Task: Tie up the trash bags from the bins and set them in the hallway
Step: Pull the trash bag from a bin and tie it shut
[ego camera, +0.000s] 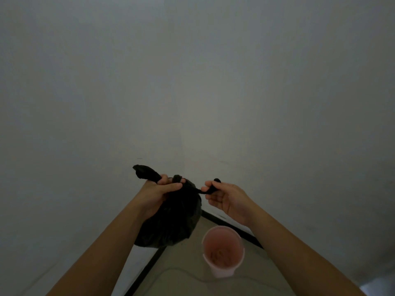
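Note:
A small, full black trash bag [171, 218] hangs in the air in front of me, above the floor in a room corner. My left hand [157, 194] grips one twisted end of the bag's mouth, and that end sticks up to the left of my fingers. My right hand [224, 198] pinches the other twisted end and holds it out to the right, stretched taut from the knot at the bag's top. Below and right of the bag stands a pink bin [222, 251] on the floor, with no liner visible inside.
Two pale walls [192, 82] meet in a corner straight ahead, with a dark baseboard [233, 226] along their foot. A thin cable [188, 272] lies on the beige floor near the bin.

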Tool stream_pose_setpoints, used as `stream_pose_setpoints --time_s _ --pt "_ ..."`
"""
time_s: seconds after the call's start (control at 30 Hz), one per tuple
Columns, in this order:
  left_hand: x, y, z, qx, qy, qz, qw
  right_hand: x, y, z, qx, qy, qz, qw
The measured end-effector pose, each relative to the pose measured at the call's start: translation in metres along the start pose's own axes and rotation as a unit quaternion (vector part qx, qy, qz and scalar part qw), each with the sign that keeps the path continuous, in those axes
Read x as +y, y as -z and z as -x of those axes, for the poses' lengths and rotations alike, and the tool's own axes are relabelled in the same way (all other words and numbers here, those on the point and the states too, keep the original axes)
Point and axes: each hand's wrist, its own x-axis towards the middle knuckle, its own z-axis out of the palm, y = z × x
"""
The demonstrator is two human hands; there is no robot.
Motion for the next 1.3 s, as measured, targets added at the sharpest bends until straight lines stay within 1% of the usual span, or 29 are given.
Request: stream_pose_setpoints --time_s 0.03,0.07,0.1,0.17,0.2,0.23,0.3,0.37,0.4,0.43,0.47,0.5,0.53,0.57,0.63,0.67,0.7,0.73,0.8,0.87,0.9,0.97,1.0,1.03,1.1,1.17,1.23,1.3 --pt "0.003 0.002 -0.001 -0.002 -0.006 -0.012 1.000 0.002 0.000 -0.001 0.001 -0.012 0.011 1.000" --pt "0.007 0.004 0.000 -0.008 -0.013 -0.033 0.999 0.002 0.002 -0.004 0.008 -0.009 0.051 0.999" --pt "0.012 0.006 0.001 -0.015 -0.023 -0.066 0.997 0.001 0.004 -0.006 0.027 0.009 0.123 0.992" --pt "0.024 0.011 0.006 -0.039 -0.038 -0.132 0.990 -0.005 0.007 -0.012 0.061 0.063 0.274 0.958" --pt "0.028 0.013 0.008 -0.054 -0.041 -0.158 0.985 -0.010 0.007 -0.015 0.057 0.083 0.311 0.945" --pt "0.032 0.013 0.011 -0.070 -0.045 -0.181 0.980 -0.015 0.004 -0.017 0.038 0.093 0.333 0.938" --pt "0.040 0.010 0.013 -0.105 -0.049 -0.219 0.969 -0.023 -0.004 -0.021 -0.032 0.084 0.356 0.930" --pt "0.049 0.005 0.017 -0.138 -0.047 -0.251 0.957 -0.027 -0.016 -0.025 -0.118 0.037 0.359 0.925" --pt "0.052 0.002 0.018 -0.144 -0.049 -0.267 0.952 -0.027 -0.019 -0.027 -0.150 0.020 0.366 0.918" --pt "0.054 0.001 0.019 -0.135 -0.059 -0.284 0.948 -0.026 -0.022 -0.031 -0.164 0.014 0.380 0.910" --pt "0.054 0.000 0.018 -0.107 -0.079 -0.303 0.944 -0.023 -0.022 -0.034 -0.157 0.023 0.402 0.902" --pt "0.050 -0.001 0.016 -0.056 -0.113 -0.323 0.938 -0.020 -0.021 -0.036 -0.140 0.044 0.417 0.897" --pt "0.045 -0.001 0.014 0.011 -0.154 -0.345 0.926 -0.017 -0.019 -0.038 -0.116 0.065 0.421 0.897" --pt "0.038 -0.002 0.011 0.077 -0.193 -0.360 0.909 -0.015 -0.019 -0.039 -0.096 0.082 0.418 0.899" --pt "0.025 -0.003 0.008 0.183 -0.252 -0.383 0.870 -0.012 -0.022 -0.039 -0.089 0.118 0.422 0.895" --pt "0.021 -0.003 0.007 0.223 -0.271 -0.396 0.848 -0.011 -0.026 -0.040 -0.092 0.137 0.428 0.888" --pt "0.019 -0.003 0.007 0.254 -0.276 -0.397 0.838 -0.009 -0.028 -0.040 -0.097 0.148 0.430 0.886" --pt "0.018 -0.004 0.008 0.272 -0.267 -0.382 0.842 -0.008 -0.030 -0.040 -0.098 0.155 0.427 0.886" --pt "0.017 -0.007 0.013 0.284 -0.232 -0.351 0.862 -0.008 -0.031 -0.041 -0.096 0.167 0.424 0.885" --pt "0.015 -0.009 0.015 0.267 -0.197 -0.329 0.884 -0.007 -0.032 -0.042 -0.088 0.188 0.432 0.877" --pt "0.014 -0.008 0.015 0.247 -0.179 -0.300 0.904 -0.006 -0.033 -0.044 -0.081 0.202 0.438 0.872" --pt "0.017 -0.010 0.016 0.214 -0.123 -0.177 0.953 -0.003 -0.036 -0.046 -0.057 0.232 0.449 0.861" --pt "0.019 -0.010 0.016 0.204 -0.081 -0.107 0.970 -0.002 -0.036 -0.047 -0.043 0.246 0.452 0.856" --pt "0.021 -0.010 0.016 0.193 -0.040 -0.043 0.979 -0.001 -0.035 -0.048 -0.031 0.262 0.457 0.850" --pt "0.022 -0.008 0.017 0.158 0.006 0.033 0.987 0.000 -0.032 -0.048 -0.015 0.298 0.475 0.828" --pt "0.020 -0.005 0.017 0.130 0.018 0.078 0.988 0.002 -0.031 -0.048 0.001 0.327 0.484 0.812" --pt "0.017 -0.007 0.018 0.125 0.018 0.092 0.988 0.002 -0.031 -0.048 0.012 0.347 0.492 0.798" --pt "0.013 -0.011 0.019 0.163 -0.012 0.051 0.985 0.004 -0.032 -0.047 0.012 0.356 0.505 0.786"
